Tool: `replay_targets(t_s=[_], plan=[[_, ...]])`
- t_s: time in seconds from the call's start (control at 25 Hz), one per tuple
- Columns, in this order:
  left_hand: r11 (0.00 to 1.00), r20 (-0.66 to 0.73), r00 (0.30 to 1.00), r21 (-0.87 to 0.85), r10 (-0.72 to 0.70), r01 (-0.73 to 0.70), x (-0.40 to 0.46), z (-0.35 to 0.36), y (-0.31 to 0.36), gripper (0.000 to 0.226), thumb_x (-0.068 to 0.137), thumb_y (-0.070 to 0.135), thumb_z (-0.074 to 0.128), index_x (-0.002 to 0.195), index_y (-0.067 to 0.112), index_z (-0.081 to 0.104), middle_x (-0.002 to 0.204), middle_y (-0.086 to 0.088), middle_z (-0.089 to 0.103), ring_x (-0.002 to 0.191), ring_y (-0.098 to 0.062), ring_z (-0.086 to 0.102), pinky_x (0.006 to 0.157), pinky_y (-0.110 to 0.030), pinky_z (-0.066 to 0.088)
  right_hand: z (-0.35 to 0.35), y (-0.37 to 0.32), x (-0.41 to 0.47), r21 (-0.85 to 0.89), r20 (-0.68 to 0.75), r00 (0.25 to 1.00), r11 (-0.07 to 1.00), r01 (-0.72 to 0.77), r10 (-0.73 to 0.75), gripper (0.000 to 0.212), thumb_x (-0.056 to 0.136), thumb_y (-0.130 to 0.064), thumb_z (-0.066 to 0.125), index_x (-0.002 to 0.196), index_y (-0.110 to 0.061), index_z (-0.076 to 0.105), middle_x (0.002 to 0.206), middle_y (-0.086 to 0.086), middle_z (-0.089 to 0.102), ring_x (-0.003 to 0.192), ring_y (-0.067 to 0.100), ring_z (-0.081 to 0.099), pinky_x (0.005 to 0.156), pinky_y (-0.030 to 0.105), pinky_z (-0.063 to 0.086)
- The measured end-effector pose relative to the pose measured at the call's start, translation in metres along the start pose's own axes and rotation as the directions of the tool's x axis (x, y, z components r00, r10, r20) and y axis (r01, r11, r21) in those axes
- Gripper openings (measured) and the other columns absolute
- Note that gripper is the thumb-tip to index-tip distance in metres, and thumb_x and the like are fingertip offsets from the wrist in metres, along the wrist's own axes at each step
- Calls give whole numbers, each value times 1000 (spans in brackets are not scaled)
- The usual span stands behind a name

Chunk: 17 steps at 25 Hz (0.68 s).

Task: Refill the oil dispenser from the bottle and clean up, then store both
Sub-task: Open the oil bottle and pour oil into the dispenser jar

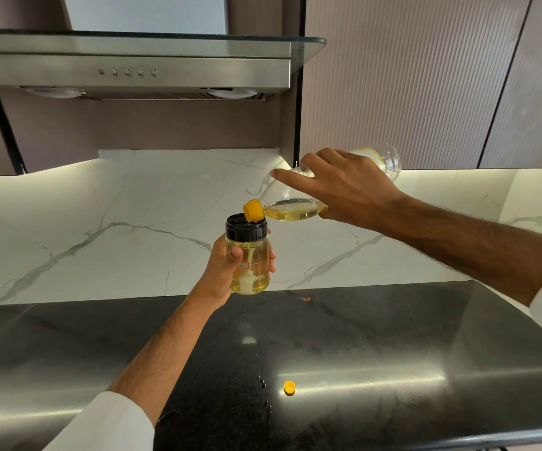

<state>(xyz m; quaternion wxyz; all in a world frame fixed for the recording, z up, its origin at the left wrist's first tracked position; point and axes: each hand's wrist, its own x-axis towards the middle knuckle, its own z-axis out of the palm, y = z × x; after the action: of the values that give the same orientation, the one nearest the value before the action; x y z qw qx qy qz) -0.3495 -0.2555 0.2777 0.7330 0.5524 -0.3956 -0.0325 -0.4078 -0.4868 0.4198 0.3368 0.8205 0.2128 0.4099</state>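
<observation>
My left hand (227,271) grips the oil dispenser (249,255), a clear jar with a black collar, held upright above the black counter. It is nearly full of yellow oil, with a white pump part inside. My right hand (344,190) holds the clear plastic oil bottle (295,206) tilted down to the left. The bottle's yellow spout (252,210) sits at the dispenser's open mouth. A little oil lies pooled in the bottle's neck. A small yellow cap (290,387) lies on the counter below.
Several oil drops (263,384) dot the black counter (377,353) near the cap. A small orange speck (306,299) lies by the marble backsplash (100,229). A steel range hood (133,66) hangs above left, ribbed cabinets (409,76) above right.
</observation>
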Motion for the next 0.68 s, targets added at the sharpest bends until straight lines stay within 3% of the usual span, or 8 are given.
replay_targets(t_s=[0.68], plan=[[1000,-11,1000,4,-3,3,-1,-2,-3,101,56,83,75,125,11,59,95,-11,74,77,-28,72,71,-42,61,2,-2,0,2,-20,1000,1000,5,-5,124,51,-33,102,147,-24,24,112,19,65,90,35,68,68,47,61]])
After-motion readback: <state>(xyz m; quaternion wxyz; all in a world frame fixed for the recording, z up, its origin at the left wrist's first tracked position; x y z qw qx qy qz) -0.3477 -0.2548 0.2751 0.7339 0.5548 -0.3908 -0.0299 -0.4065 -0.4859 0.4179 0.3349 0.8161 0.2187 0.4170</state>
